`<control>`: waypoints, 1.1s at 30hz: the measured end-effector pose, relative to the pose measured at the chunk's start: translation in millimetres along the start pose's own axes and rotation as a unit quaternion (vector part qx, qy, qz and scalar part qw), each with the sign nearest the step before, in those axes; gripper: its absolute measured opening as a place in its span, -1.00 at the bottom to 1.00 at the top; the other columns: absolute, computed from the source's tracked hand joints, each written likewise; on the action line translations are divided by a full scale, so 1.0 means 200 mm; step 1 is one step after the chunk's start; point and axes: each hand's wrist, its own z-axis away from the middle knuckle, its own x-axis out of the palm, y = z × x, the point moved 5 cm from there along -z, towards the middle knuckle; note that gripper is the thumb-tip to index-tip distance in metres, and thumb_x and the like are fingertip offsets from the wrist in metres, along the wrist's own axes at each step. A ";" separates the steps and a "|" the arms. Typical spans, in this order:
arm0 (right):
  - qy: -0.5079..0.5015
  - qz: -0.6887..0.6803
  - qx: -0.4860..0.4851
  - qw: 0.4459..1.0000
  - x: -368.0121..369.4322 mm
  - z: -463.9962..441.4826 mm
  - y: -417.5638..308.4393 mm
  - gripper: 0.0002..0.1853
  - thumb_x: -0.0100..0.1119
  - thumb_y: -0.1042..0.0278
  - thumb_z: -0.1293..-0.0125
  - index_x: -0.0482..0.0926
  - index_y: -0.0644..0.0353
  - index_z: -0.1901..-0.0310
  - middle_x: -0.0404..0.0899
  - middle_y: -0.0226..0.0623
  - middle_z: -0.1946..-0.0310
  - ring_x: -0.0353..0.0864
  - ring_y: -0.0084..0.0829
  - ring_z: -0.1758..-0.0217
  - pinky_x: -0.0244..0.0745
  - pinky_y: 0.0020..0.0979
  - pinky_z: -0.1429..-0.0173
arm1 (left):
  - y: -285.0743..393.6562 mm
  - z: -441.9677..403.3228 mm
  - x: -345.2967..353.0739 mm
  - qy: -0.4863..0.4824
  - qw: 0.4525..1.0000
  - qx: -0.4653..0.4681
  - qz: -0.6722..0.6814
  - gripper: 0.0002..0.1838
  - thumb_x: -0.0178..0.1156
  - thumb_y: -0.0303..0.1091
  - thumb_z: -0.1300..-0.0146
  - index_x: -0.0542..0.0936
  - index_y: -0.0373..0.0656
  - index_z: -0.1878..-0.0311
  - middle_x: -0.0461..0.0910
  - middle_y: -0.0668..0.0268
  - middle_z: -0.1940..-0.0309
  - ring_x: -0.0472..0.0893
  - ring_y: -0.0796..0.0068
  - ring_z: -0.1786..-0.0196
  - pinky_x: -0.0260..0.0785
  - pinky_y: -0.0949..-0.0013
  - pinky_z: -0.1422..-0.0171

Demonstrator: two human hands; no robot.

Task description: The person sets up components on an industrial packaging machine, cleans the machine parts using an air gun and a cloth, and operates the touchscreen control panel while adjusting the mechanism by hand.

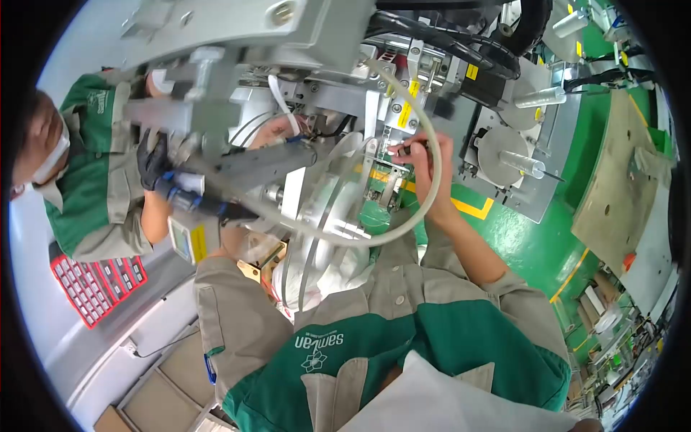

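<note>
My right hand (437, 167) reaches into the machine, fingers closed on a small dark pen-like tool (407, 150). Its light tip points left at a narrow metal track (386, 142). I cannot make out its exact kind. My left hand (273, 131) is farther in, behind a grey machine arm (270, 162) and a white strip; its fingers are mostly hidden. A clear, curved hose (432, 198) loops in front of my right wrist. Just above the tool sits a metal block with a yellow label (409, 104).
At left, a co-worker in a green and khaki uniform (93, 173) has a dark-gloved hand (152, 162) by the machine. A blurred metal frame (309, 29) hangs close overhead. Round discs with clear spindles (500, 155) stand at right. A red-edged rack (97, 284) is lower left.
</note>
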 end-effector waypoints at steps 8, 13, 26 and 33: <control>-0.014 -0.073 0.209 0.975 -0.05 0.03 0.38 -0.79 0.00 0.43 -0.40 0.31 0.28 0.00 0.57 -0.31 0.23 0.51 -0.62 0.36 0.40 -0.60 0.33 | 0.01 -0.05 0.01 0.003 1.000 -0.016 -0.013 -0.71 0.11 -0.25 -0.32 0.51 -0.19 -0.02 0.56 0.35 0.20 0.54 0.53 0.16 0.41 0.41 0.03; -0.098 -0.054 0.226 0.968 0.02 -0.04 0.46 -0.74 -0.03 0.32 -0.43 0.48 0.25 -0.04 0.59 -0.34 0.18 0.51 -0.62 0.18 0.43 -0.52 0.06 | 0.03 -0.05 0.01 0.004 1.000 -0.017 -0.015 -0.71 0.11 -0.25 -0.32 0.50 -0.19 -0.02 0.56 0.33 0.21 0.55 0.51 0.16 0.42 0.40 0.04; -0.234 -0.104 0.324 0.911 0.41 -0.33 0.78 -0.64 0.22 0.18 -0.29 0.54 0.20 -0.03 0.60 -0.34 0.12 0.56 -0.49 0.10 0.49 -0.48 -0.02 | 0.06 -0.08 -0.02 0.004 0.999 -0.027 -0.028 -0.71 0.09 -0.26 -0.31 0.48 -0.20 -0.01 0.56 0.30 0.23 0.57 0.45 0.19 0.44 0.37 0.05; -0.291 -0.157 0.354 0.875 0.50 -0.37 0.60 -0.63 0.24 0.14 -0.27 0.56 0.14 -0.03 0.60 -0.42 0.19 0.54 -0.57 0.16 0.46 -0.57 0.03 | 0.08 -0.07 -0.02 0.002 0.999 -0.022 -0.031 -0.72 0.09 -0.26 -0.31 0.47 -0.21 0.00 0.56 0.29 0.24 0.58 0.42 0.20 0.45 0.35 0.06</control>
